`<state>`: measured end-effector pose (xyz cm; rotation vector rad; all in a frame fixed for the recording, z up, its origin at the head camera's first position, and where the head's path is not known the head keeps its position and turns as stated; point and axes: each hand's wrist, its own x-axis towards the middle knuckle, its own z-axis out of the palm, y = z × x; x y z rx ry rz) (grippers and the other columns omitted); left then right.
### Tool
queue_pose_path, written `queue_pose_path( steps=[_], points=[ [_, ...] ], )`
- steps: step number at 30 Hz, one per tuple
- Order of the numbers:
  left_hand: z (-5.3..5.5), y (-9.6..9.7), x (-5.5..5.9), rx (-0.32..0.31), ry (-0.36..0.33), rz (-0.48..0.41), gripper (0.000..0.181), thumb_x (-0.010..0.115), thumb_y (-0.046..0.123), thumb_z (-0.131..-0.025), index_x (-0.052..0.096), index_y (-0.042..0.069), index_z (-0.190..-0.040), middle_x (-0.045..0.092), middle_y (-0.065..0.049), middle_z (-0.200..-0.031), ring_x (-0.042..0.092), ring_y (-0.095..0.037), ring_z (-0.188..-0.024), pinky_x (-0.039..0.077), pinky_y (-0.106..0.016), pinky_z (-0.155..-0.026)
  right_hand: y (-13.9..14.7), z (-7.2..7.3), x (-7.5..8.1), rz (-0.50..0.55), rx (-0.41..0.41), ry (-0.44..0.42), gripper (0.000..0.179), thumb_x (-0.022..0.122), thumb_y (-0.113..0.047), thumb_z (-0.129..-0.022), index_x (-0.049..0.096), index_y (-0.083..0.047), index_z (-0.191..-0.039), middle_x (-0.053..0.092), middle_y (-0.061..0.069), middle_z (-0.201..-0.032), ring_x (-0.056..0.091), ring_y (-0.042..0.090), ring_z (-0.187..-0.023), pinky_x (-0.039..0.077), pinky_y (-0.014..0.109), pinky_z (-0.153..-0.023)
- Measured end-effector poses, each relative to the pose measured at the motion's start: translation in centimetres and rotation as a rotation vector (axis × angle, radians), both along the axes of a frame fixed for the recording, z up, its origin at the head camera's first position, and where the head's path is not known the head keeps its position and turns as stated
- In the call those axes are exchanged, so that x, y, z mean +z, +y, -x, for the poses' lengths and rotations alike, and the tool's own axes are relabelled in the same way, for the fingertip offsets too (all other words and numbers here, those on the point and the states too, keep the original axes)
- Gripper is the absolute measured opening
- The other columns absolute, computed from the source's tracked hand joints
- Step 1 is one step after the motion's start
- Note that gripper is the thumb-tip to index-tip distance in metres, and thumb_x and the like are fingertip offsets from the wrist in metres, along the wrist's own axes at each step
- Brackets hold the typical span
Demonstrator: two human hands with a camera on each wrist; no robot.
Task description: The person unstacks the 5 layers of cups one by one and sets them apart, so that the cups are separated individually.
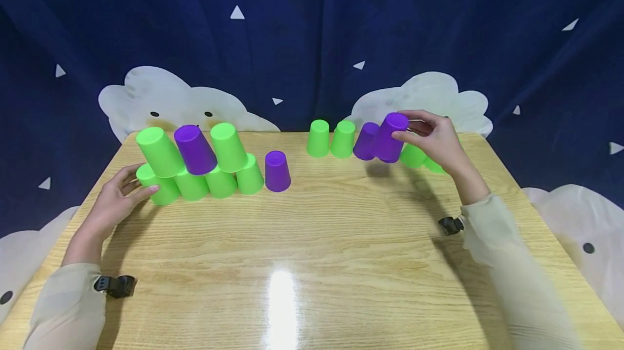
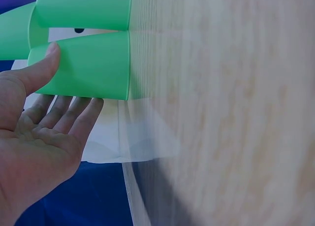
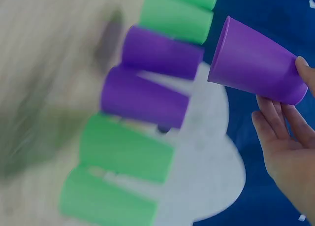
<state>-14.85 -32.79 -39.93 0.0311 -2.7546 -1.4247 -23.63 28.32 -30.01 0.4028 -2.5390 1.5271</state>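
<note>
Pale left sleeve (image 1: 68, 306) and right sleeve (image 1: 512, 266) come nearest in the head view, at eight and four o'clock. Toward nine o'clock, the left hand (image 1: 114, 201) curves loosely about the end green cup (image 1: 163, 192) of the lower row. Three upper cups (image 1: 196, 150) straddle that row's joints, so a careless squeeze or sideways nudge there could spread the supports and drop the tier. Beyond the row's three o'clock end, a lone purple cup (image 1: 278, 172) stands just beside; whether it touches, I cannot tell. Toward three o'clock, the right hand (image 1: 434, 136) pinches a lifted purple cup (image 1: 387, 141) above the table.

Left wrist view: the hand comes from between eight and nine o'clock, its thumb (image 2: 47, 68) on the end cup's face and gently bent fingers at its outer side. The hold looks light; how hard it presses cannot be told.

Right wrist view: at two o'clock the lifted cup hangs rim-down, gripped near its narrow base and apart from the back row (image 3: 130, 145), which runs from one to seven o'clock. A low swing could clip those cups, and a fingertip hold could let the rim tilt.
</note>
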Motion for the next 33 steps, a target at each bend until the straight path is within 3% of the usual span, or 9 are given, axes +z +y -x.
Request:
queue_pose_path(
  steps=[10,16,19,21,23,24,26,33],
  points=[
    [-0.1,0.2,0.1,0.003,-0.013,0.003,0.073,0.062,0.028,-0.098,0.022,0.006,-0.155,0.035,-0.023,-0.147,0.038,-0.042,-0.136,0.038,-0.003,-0.084,6.8,-1.9,-3.3,-0.066,-0.15,0.003,0.049,0.078,-0.013,-0.085,0.061,0.0,-0.129,0.063,-0.012,-0.112,0.061,-0.006,-0.098,0.048,0.009,-0.083],
    [0.0,0.2,0.0,0.002,-0.001,0.003,0.072,0.063,0.027,-0.098,0.024,0.005,-0.154,0.04,-0.014,-0.141,0.042,-0.037,-0.134,0.039,-0.003,-0.083,9.7,-3.6,-4.8,-0.133,-0.233,-0.066,0.053,0.077,-0.022,-0.087,0.059,0.0,-0.131,0.059,-0.017,-0.109,0.057,-0.014,-0.094,0.046,0.005,-0.079],
    [-0.1,0.2,0.1,0.004,-0.003,0.0,0.073,0.063,0.029,-0.097,0.024,0.007,-0.155,0.04,-0.014,-0.141,0.042,-0.036,-0.135,0.04,-0.008,-0.09,10.9,-4.1,-5.4,-0.149,-0.257,-0.098,0.055,0.077,-0.027,-0.088,0.057,0.0,-0.132,0.058,-0.015,-0.111,0.056,-0.015,-0.093,0.046,0.004,-0.078],
    [-0.2,0.2,0.2,0.007,-0.008,-0.005,0.073,0.063,0.03,-0.097,0.024,0.008,-0.155,0.038,-0.018,-0.143,0.04,-0.037,-0.135,0.04,-0.017,-0.099,11.6,-4.3,-5.8,-0.149,-0.27,-0.113,0.056,0.077,-0.028,-0.087,0.057,-0.001,-0.131,0.058,-0.018,-0.109,0.056,-0.016,-0.092,0.046,0.004,-0.076],
    [-0.2,0.2,0.2,0.007,-0.012,-0.018,0.073,0.063,0.03,-0.098,0.023,0.007,-0.155,0.036,-0.022,-0.146,0.038,-0.04,-0.136,0.038,-0.033,-0.108,12.1,-4.5,-6.1,-0.131,-0.273,-0.119,0.055,0.078,-0.026,-0.087,0.057,0.0,-0.131,0.059,-0.021,-0.105,0.057,-0.015,-0.091,0.046,0.005,-0.075],
    [-0.2,0.2,0.2,0.011,-0.017,-0.011,0.074,0.063,0.031,-0.098,0.023,0.008,-0.155,0.035,-0.022,-0.146,0.038,-0.04,-0.136,0.037,-0.034,-0.109,12.4,-4.6,-6.2,-0.123,-0.273,-0.122,0.055,0.078,-0.025,-0.087,0.057,0.0,-0.131,0.059,-0.022,-0.103,0.057,-0.015,-0.091,0.046,0.005,-0.075],
    [-0.2,0.3,0.2,0.006,-0.02,-0.031,0.074,0.062,0.03,-0.098,0.021,0.006,-0.155,0.032,-0.026,-0.148,0.034,-0.045,-0.137,0.033,-0.051,-0.11,12.8,-4.7,-6.5,-0.115,-0.281,-0.13,0.056,0.078,-0.024,-0.086,0.057,0.001,-0.131,0.06,-0.025,-0.099,0.058,-0.016,-0.089,0.047,0.005,-0.073],
    [-0.1,0.3,0.3,-0.001,-0.022,-0.036,0.074,0.062,0.028,-0.099,0.02,0.004,-0.155,0.029,-0.03,-0.15,0.032,-0.049,-0.136,0.03,-0.057,-0.109,13.4,-5.0,-7.0,-0.102,-0.29,-0.157,0.06,0.078,-0.025,-0.087,0.052,0.005,-0.132,0.06,-0.029,-0.094,0.058,-0.017,-0.087,0.048,0.006,-0.07]
  ],
)
